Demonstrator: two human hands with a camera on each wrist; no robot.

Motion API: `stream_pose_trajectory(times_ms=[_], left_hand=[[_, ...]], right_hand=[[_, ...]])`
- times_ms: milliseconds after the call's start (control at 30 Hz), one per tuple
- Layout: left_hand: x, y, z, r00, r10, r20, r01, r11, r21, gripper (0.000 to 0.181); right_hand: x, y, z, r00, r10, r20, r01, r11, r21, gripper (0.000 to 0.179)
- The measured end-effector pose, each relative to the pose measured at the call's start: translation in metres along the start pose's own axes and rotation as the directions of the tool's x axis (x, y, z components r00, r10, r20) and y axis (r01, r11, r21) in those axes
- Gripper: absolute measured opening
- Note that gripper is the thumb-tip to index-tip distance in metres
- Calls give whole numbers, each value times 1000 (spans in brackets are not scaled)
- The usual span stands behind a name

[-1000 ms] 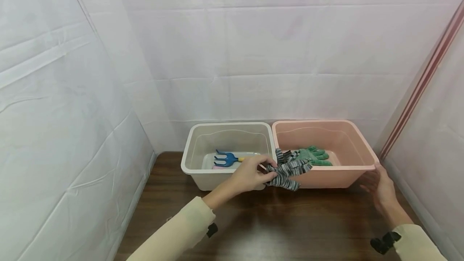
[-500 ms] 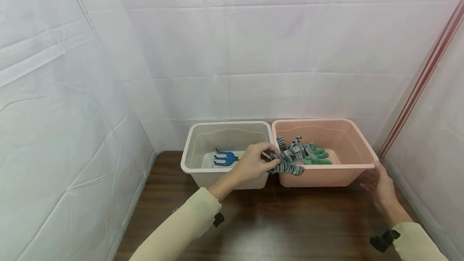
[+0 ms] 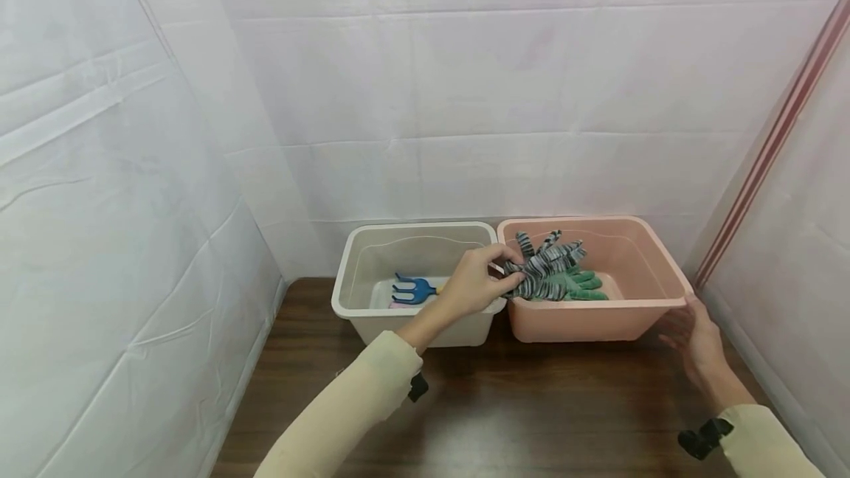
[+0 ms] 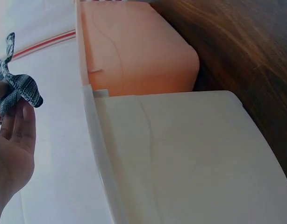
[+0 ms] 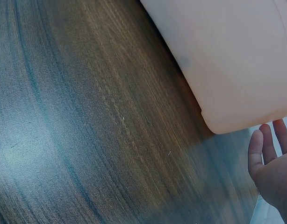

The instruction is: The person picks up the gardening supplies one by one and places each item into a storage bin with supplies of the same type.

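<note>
My left hand point(image 3: 479, 280) pinches a black-and-white striped knit glove point(image 3: 551, 262) by its cuff end between thumb and fingers. The glove hangs over the near left part of the pink bin point(image 3: 591, 324), its fingers spread. Beneath it, a green glove point(image 3: 584, 285) lies on that bin's floor. In the left wrist view, the striped glove point(image 4: 23, 88) sticks out past my fingertips, above the bin rims. My right hand point(image 3: 700, 341) is at the pink bin's front right corner, close under the rim. The right wrist view shows its fingers point(image 5: 269, 142) fairly straight against the bin wall.
A beige bin point(image 3: 418, 324) stands left of the pink one, their rims side by side. Inside lie a blue hand fork point(image 3: 415, 291) and something pink point(image 3: 401, 306). Both bins stand on a dark wood table point(image 3: 505, 404), with white sheeting point(image 3: 425, 94) behind and at the sides.
My left hand has moved right and slightly away from me, carrying the striped glove from the pink bin's front rim to over its inside. The right hand stays at the corner.
</note>
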State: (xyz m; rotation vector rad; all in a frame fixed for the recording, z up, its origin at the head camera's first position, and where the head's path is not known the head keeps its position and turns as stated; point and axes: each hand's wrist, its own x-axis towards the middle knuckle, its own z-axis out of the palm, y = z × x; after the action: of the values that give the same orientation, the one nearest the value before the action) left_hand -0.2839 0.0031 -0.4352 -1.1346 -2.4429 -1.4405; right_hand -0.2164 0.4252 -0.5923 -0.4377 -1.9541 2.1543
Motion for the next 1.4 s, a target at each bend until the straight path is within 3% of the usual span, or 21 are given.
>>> stream_pose_trajectory(times_ms=[200, 500, 833, 1033, 1200, 1400], left_hand=[[15, -1, 5, 999, -23, -30, 24, 1000, 19, 13], [33, -8, 13, 995, -47, -86, 49, 999, 15, 14], [46, -12, 30, 973, -179, -144, 183, 983, 11, 15], [53, -12, 43, 979, -166, -118, 162, 986, -44, 14], [53, -16, 54, 988, -125, -85, 126, 992, 5, 10], [48, -25, 63, 987, -135, -82, 137, 990, 20, 5]], right_hand=[[1, -1, -1, 1000, -14, 28, 11, 997, 78, 38], [2, 0, 3, 999, -22, 29, 21, 999, 49, 40], [3, 1, 1, 999, -15, 31, 13, 998, 59, 43], [1, 0, -2, 1000, -9, 28, 7, 998, 68, 44], [1, 0, -2, 1000, 9, -8, -9, 999, 38, 47], [0, 2, 0, 1000, 15, -22, -14, 998, 55, 42]])
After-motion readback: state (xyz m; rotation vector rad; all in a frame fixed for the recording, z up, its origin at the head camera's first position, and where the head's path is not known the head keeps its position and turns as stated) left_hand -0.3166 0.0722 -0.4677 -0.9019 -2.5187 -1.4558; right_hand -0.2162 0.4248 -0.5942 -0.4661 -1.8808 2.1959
